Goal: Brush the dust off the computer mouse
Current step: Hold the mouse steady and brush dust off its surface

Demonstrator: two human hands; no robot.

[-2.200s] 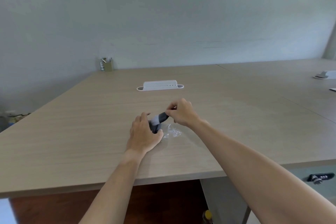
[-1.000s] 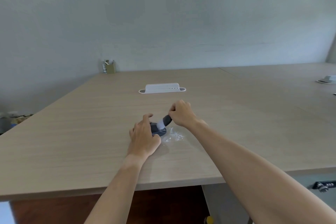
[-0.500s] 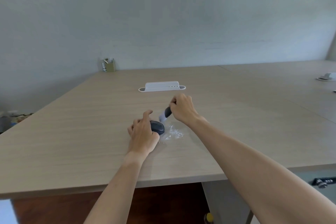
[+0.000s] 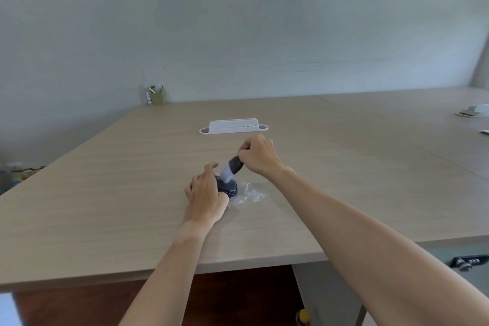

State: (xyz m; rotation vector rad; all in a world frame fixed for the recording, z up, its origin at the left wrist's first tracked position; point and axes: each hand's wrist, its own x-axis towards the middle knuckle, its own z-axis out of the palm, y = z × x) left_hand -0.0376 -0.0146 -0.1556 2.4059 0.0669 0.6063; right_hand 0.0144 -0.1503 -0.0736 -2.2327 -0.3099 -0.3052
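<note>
Right hand is gripping a dark-handled brush, its soft pale bristles touching the rounded black mouse that the left hand is clasping on the wood-grain table.

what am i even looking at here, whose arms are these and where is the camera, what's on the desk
There is no machine here: these are a person's two bare arms, seen from a wide-angle camera worn on their head, looking forward and down. That is why the arms reach in from the bottom edge.

The left hand steadies a dark computer mouse on a wooden desk. The right hand grips a small brush with pale bristles, whose tip touches the top of the mouse. Just right of the mouse lies a scatter of whitish dust.

Farther back sit a long white holder and, by the wall, a small pen pot.
</note>
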